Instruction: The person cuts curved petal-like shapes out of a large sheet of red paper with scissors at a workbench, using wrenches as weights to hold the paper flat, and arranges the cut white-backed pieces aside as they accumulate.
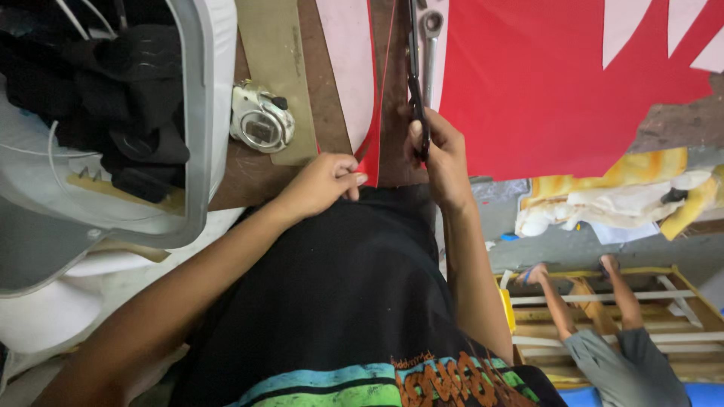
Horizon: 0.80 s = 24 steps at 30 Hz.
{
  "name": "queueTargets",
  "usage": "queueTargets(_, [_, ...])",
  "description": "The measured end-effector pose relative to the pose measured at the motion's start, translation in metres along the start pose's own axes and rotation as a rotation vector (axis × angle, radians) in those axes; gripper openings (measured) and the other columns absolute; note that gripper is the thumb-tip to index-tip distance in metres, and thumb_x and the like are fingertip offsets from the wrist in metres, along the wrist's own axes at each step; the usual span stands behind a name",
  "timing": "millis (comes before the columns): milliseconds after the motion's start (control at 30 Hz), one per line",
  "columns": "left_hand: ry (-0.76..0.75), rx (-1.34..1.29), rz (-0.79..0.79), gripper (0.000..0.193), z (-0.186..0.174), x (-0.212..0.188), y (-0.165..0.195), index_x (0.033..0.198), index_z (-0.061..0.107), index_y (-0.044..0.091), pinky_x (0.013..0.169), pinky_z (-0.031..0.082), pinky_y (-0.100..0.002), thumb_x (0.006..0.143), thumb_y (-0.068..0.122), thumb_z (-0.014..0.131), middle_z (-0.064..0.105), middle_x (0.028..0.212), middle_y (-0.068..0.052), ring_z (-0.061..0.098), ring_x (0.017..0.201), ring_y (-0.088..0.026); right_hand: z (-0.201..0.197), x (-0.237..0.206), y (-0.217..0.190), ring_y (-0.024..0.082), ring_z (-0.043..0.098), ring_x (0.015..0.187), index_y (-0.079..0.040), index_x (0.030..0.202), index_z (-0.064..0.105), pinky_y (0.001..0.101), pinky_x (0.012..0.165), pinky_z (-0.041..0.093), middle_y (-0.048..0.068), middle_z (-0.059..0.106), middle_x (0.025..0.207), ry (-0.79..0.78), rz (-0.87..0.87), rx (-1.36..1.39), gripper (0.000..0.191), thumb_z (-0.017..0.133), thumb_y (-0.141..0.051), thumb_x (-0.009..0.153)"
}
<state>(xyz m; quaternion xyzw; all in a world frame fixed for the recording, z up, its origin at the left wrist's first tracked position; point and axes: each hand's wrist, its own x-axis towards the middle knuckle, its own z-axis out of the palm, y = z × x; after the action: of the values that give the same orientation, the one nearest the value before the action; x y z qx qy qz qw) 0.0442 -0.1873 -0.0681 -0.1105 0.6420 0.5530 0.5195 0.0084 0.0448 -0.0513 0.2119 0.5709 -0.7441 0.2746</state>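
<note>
My right hand (445, 154) grips black-handled steel scissors (415, 90); my left hand (324, 181) pinches the thin, floppy red fabric sheet (543, 83) at its six o'clock edge.

A brown worktable (332, 98) carries red sheet (543, 83), a tan template (279, 68), a tape measure (260, 120) and a wrench (430, 53).

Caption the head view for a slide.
Right hand works scissors through red sheet while left hand pinches its cut edge.
</note>
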Motion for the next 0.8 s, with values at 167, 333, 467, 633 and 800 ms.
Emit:
queueTargets(167, [0.040,0.165,0.013,0.026,-0.009,-0.022,0.025,0.084,0.062,0.001,0.058,0.048,-0.031,0.098,0.022,0.063,0.068,0.066,-0.005,0.062,0.059,-0.011,0.005,0.015,-0.011,0.009,0.053,0.058,0.001,0.122,0.064,0.0252,0.055,0.043,-0.001,0.055,0.067,0.010,-0.007,0.030,0.034,0.061,-0.030,0.107])
queueTargets(333, [0.120,0.251,0.030,0.025,-0.017,-0.044,0.053,0.083,0.064,0.002,0.059,0.048,-0.034,0.095,0.024,0.063,0.066,0.064,-0.007,0.063,0.058,-0.017,0.004,0.017,-0.022,0.007,0.052,0.058,-0.001,0.123,0.066,0.0242,0.054,0.042,-0.004,0.049,0.068,0.020,-0.013,-0.007,0.034,0.062,-0.030,0.105])
queueTargets(467, [0.150,0.391,-0.038,0.026,-0.024,-0.055,0.068,0.083,0.064,0.001,0.060,0.048,-0.038,0.095,0.025,0.064,0.068,0.065,-0.009,0.065,0.059,-0.022,0.007,0.025,-0.029,0.008,0.051,0.058,0.001,0.120,0.065,0.0245,0.054,0.041,-0.003,0.052,0.068,0.025,0.012,-0.013,0.034,0.063,-0.029,0.105])
queueTargets(633, [0.204,0.357,-0.013,0.024,-0.029,-0.071,0.076,0.085,0.067,0.002,0.060,0.049,-0.038,0.093,0.024,0.063,0.067,0.064,-0.011,0.067,0.059,-0.024,0.010,0.037,-0.035,0.007,0.049,0.058,-0.001,0.125,0.065,0.0242,0.053,0.040,-0.004,0.050,0.069,0.017,0.007,0.064,0.034,0.064,-0.027,0.103])
queueTargets(800, [0.244,0.348,0.005,0.027,-0.032,-0.080,0.080,0.083,0.066,0.002,0.060,0.050,-0.039,0.095,0.026,0.063,0.068,0.066,-0.010,0.068,0.061,-0.025,0.010,0.044,-0.038,0.008,0.048,0.057,0.001,0.123,0.065,0.0245,0.053,0.039,-0.001,0.054,0.068,-0.014,0.013,0.038,0.034,0.062,-0.027,0.104])
